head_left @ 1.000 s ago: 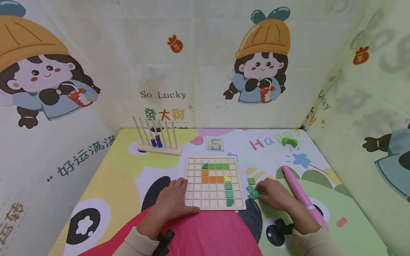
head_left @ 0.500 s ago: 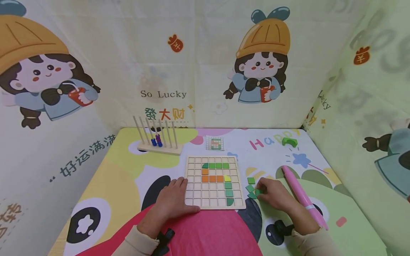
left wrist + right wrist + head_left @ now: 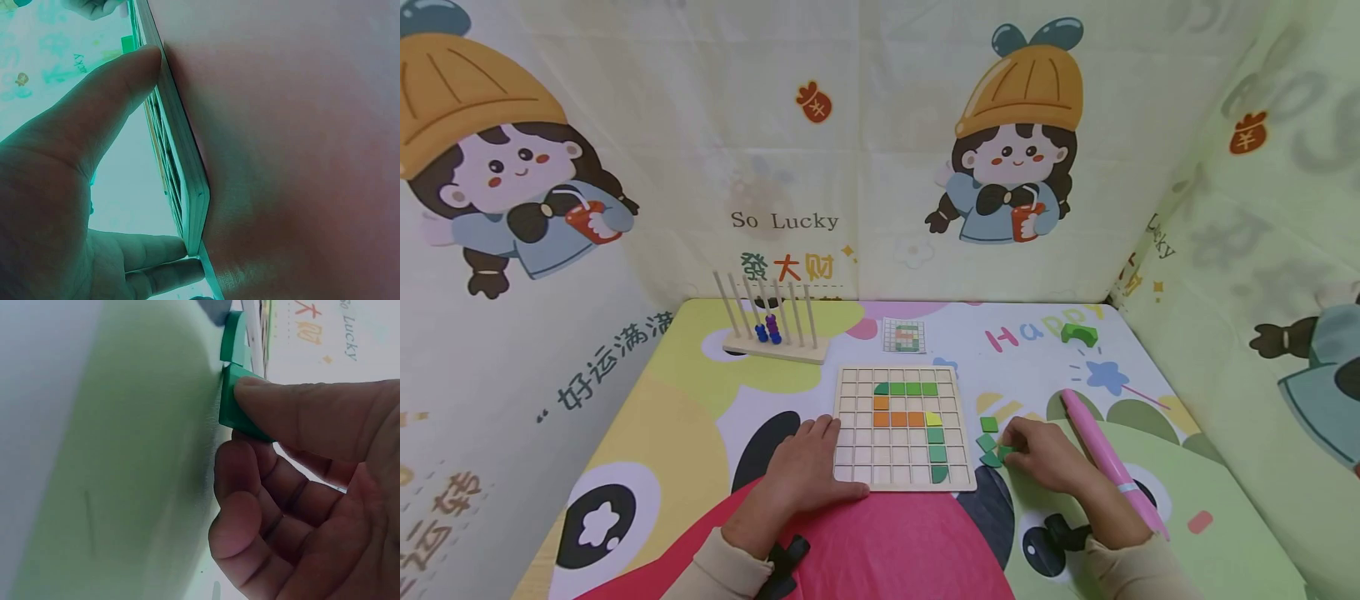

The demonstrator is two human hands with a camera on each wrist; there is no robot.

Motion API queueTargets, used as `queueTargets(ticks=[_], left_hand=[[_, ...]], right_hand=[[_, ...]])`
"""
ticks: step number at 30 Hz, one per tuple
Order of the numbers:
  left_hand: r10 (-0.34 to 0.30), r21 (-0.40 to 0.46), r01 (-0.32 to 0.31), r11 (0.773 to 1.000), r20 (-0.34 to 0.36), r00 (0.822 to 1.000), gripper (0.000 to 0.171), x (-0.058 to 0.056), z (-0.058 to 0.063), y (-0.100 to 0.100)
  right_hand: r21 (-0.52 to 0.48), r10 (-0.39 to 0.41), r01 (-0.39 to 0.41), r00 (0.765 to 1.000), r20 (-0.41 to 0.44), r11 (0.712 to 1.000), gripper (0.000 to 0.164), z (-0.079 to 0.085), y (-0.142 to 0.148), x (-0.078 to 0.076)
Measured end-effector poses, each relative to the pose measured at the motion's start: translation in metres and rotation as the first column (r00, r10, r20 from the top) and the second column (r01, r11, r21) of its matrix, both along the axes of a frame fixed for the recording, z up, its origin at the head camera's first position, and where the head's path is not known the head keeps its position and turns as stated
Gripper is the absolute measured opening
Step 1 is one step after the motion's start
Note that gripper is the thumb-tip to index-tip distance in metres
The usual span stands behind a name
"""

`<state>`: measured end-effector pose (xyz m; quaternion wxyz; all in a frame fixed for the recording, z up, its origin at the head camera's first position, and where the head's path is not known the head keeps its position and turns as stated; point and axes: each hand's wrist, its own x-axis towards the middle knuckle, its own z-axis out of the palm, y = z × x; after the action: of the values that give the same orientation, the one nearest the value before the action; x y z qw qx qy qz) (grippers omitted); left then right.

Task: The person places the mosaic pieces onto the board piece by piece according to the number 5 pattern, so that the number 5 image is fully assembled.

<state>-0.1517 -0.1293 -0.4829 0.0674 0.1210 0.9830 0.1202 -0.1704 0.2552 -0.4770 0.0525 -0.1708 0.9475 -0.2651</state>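
A wooden grid board (image 3: 853,450) lies flat on the table, with green, orange and yellow tiles set in some of its squares. My left hand (image 3: 801,467) rests at its near left corner, fingers along the left side and thumb (image 3: 134,72) against the front edge. To the right of the board, my right hand (image 3: 1045,454) pinches a green tile (image 3: 230,403) low over the table, the thumb on its face. Beside that tile are a green piece with a curved edge (image 3: 233,339) and two loose green square tiles (image 3: 988,424).
A wooden peg rack (image 3: 775,348) with blue and purple beads stands at the back left. Behind the board lies a pattern card (image 3: 904,336). A green arch block (image 3: 1079,335) is at the back right, and a pink pen-shaped stick (image 3: 1097,442) lies beyond my right hand.
The right fingers have drawn one green tile slightly away from the small cluster. The left hand and board stay in place; the head view shifts slightly.
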Motion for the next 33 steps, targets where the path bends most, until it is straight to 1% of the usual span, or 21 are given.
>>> queueTargets(ticks=[4,10,13,15,18,22,25,31,33], left_hand=[[0.001,0.003,-0.001,1.000,0.007,1.000,0.116,0.000,0.000,0.000],[0.007,0.006,-0.007,1.000,0.019,1.000,0.116,0.000,-0.002,0.000],[0.004,0.003,-0.004,1.000,0.012,1.000,0.116,-0.001,-0.003,0.000],[0.004,-0.001,-0.004,1.000,0.009,1.000,0.116,-0.001,-0.002,0.000],[0.002,-0.008,-0.002,1.000,0.008,1.000,0.115,-0.001,-0.002,0.000],[0.002,-0.009,-0.002,1.000,0.007,1.000,0.115,0.000,-0.002,-0.001],[0.003,-0.003,-0.003,1.000,0.009,1.000,0.115,0.000,-0.001,-0.001],[0.001,-0.004,0.000,1.000,0.008,1.000,0.116,0.001,-0.001,0.000],[-0.002,-0.006,0.002,1.000,0.002,1.000,0.116,0.000,-0.001,0.000]], right_hand=[[-0.008,0.007,-0.007,1.000,-0.001,1.000,0.016,0.003,0.000,-0.002],[-0.049,-0.048,0.048,0.999,-0.014,0.998,0.015,0.004,-0.006,-0.005],[-0.080,-0.054,0.053,0.998,-0.022,0.995,0.015,0.004,-0.014,-0.006],[-0.095,-0.050,0.048,0.999,-0.016,0.994,0.015,0.004,-0.020,-0.006],[-0.109,-0.037,0.039,0.999,0.018,0.993,0.013,0.003,-0.030,-0.006],[-0.140,0.001,0.010,0.997,0.077,0.990,0.011,0.003,-0.046,-0.004],[-0.171,0.050,-0.033,0.994,0.098,0.985,0.009,0.002,-0.059,-0.003],[-0.198,0.138,-0.115,0.984,0.109,0.973,0.008,0.000,-0.082,-0.001],[-0.188,0.161,-0.140,0.982,0.101,0.972,0.008,0.000,-0.088,0.000]])
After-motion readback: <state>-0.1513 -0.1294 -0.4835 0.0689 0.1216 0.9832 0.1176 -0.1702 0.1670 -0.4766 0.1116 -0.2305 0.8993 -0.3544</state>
